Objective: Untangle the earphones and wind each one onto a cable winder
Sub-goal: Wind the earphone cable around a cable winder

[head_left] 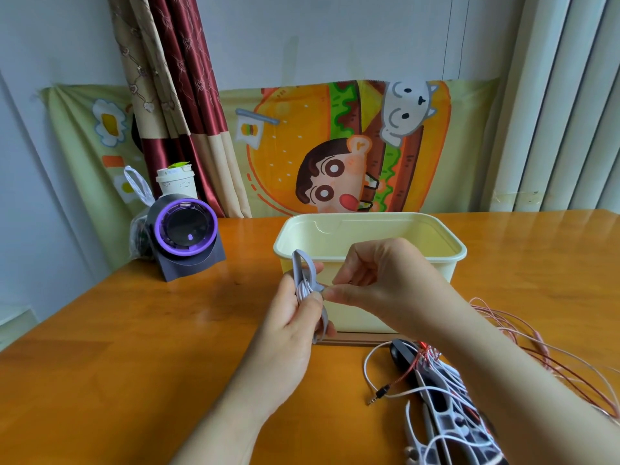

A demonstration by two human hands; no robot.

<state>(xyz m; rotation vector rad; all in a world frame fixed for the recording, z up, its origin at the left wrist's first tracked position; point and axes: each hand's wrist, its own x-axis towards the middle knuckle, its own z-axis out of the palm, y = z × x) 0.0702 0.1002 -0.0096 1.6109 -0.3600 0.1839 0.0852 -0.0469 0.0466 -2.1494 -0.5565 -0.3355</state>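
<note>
Item: grey cable winder point(303, 270), white cord point(303, 292) wound on.
I see left hand point(295, 327) gripping it; right hand point(379, 280) pinches the cord alongside; other earphones point(446, 380) tangled on counter point(167, 347) under right forearm.

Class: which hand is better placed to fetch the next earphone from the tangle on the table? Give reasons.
Right. The tangle of white and red earphone cables lies on the side of the right hand, which only pinches the white cable; the left hand grips the grey plastic cable winder.
</note>
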